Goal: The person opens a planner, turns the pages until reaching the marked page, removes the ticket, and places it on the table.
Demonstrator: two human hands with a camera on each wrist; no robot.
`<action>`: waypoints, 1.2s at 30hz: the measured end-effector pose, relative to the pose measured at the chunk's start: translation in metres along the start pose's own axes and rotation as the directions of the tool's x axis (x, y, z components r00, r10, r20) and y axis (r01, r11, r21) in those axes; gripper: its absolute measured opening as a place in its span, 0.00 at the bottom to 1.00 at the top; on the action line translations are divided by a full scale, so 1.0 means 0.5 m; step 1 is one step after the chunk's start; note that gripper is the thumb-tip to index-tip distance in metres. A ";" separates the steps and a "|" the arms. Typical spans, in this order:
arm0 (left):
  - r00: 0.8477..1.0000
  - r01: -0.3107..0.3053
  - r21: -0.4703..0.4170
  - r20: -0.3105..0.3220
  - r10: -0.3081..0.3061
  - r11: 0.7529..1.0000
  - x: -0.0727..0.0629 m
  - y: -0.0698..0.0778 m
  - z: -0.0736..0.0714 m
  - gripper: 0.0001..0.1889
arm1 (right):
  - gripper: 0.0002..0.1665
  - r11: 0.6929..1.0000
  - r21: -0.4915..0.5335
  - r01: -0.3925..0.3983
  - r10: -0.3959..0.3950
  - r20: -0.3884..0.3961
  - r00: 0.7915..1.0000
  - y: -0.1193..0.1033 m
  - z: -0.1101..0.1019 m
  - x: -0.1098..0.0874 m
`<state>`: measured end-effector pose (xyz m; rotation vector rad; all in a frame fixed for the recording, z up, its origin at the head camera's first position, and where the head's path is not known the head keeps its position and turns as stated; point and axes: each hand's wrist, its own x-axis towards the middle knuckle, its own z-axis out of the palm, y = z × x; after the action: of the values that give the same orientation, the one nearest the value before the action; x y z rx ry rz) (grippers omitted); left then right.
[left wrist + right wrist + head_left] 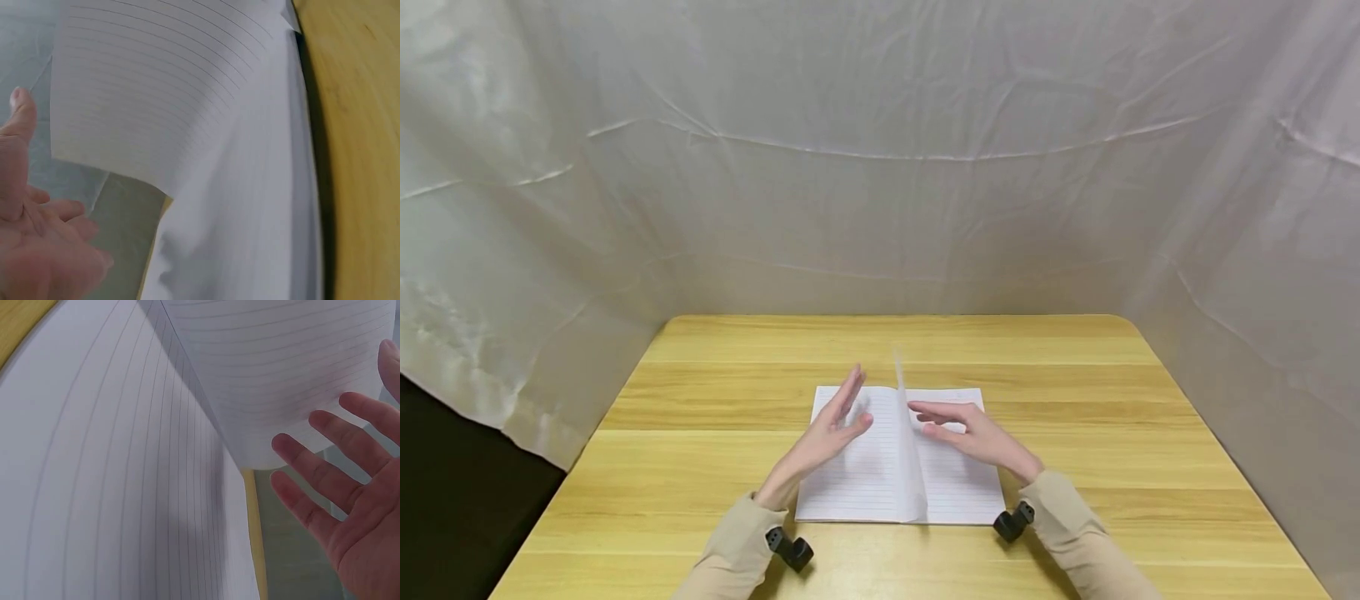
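An open lined notebook point(857, 475) lies on the table, with one page point(908, 450) standing almost upright from its middle fold. In the right wrist view the raised page point(281, 369) curves beside the spread fingers of my right hand point(350, 494). That right hand point(966, 429) hovers over the right-hand page, fingertips close to the standing sheet. My left hand point(831, 429) is held above the left-hand page, fingers extended and thumb apart. From the left wrist, the lined sheet point(150, 81) rises beyond the left hand point(44, 219), which holds nothing.
The notebook rests on a light wood-grain table point(700, 467). Pale grey sheeting point(880, 208) hangs behind and along both sides. A dark area point(460, 492) shows at the lower left. Small black cameras point(790, 548) are strapped at both wrists over beige sleeves.
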<state>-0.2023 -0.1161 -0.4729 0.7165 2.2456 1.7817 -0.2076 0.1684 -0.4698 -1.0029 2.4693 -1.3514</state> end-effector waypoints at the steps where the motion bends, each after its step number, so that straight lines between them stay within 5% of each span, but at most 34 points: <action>1: 1.000 0.004 -0.027 -0.003 -0.004 1.000 0.001 0.002 0.000 0.43 | 0.26 1.000 -0.002 0.000 0.000 0.006 1.000 -0.002 0.002 0.002; 8: 0.998 0.050 -0.212 -0.019 -0.056 0.976 0.005 0.011 0.000 0.40 | 0.26 1.000 0.015 0.020 -0.020 0.034 0.999 -0.008 0.013 0.010; 14: 0.977 0.125 -0.298 -0.127 -0.169 0.946 0.005 0.021 0.001 0.43 | 0.26 0.999 0.025 0.020 -0.022 0.060 0.998 -0.011 0.020 0.015; 18: 0.963 0.132 -0.296 -0.186 -0.193 0.946 0.009 0.020 0.001 0.50 | 0.25 0.999 0.034 0.011 -0.013 0.054 0.998 -0.010 0.019 0.013; 28: 0.919 0.182 -0.077 -0.342 -0.197 0.980 0.013 0.004 -0.006 0.52 | 0.25 0.997 0.045 -0.068 0.069 -0.015 0.998 0.023 0.000 -0.002; 32: 0.920 0.219 0.052 -0.344 -0.188 0.974 0.014 -0.007 -0.006 0.46 | 0.25 0.990 0.071 -0.122 0.126 -0.045 0.991 0.045 -0.012 -0.008; 36: 0.938 0.230 0.197 -0.307 -0.163 0.953 0.016 -0.014 0.001 0.44 | 0.25 0.986 0.084 -0.145 0.152 -0.078 0.985 0.067 -0.024 -0.011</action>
<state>-0.2109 -0.1128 -0.4787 0.2600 2.6372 1.6350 -0.2246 0.1923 -0.4904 -0.7433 2.4729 -1.4559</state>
